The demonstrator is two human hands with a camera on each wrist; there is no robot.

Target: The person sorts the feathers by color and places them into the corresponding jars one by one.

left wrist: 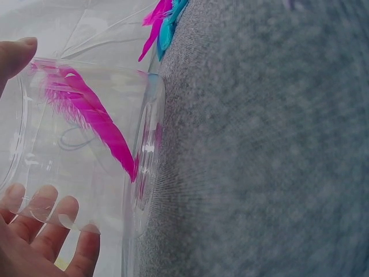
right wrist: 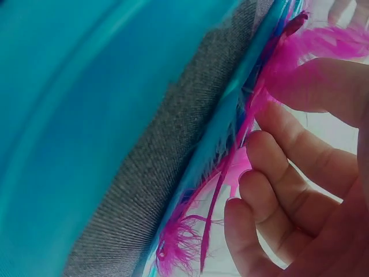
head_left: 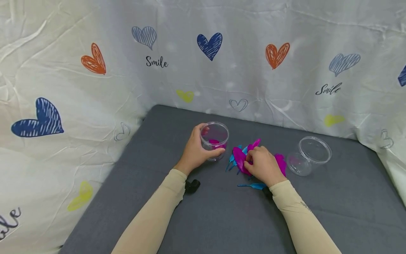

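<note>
My left hand (head_left: 197, 150) grips a clear plastic jar (head_left: 222, 137), its thumb across the near side and its fingers behind. Inside the jar lies a magenta feather (left wrist: 92, 112), slanting toward the base in the left wrist view. To the right, my right hand (head_left: 263, 165) is over a loose pile of magenta and blue feathers. Its thumb and index finger pinch a magenta feather (right wrist: 277, 81) there, while the other fingers (right wrist: 262, 156) curl beside it. Blue feathers (head_left: 232, 162) poke out left of that hand. Palm and hand hide part of the pile.
A second clear container (head_left: 317, 160) stands right of the pile, near more magenta feathers (head_left: 280, 164). One blue feather (head_left: 255, 185) lies closer to me on the grey tablecloth (head_left: 222, 218). Behind the table hangs a white curtain (head_left: 241, 21) with printed hearts.
</note>
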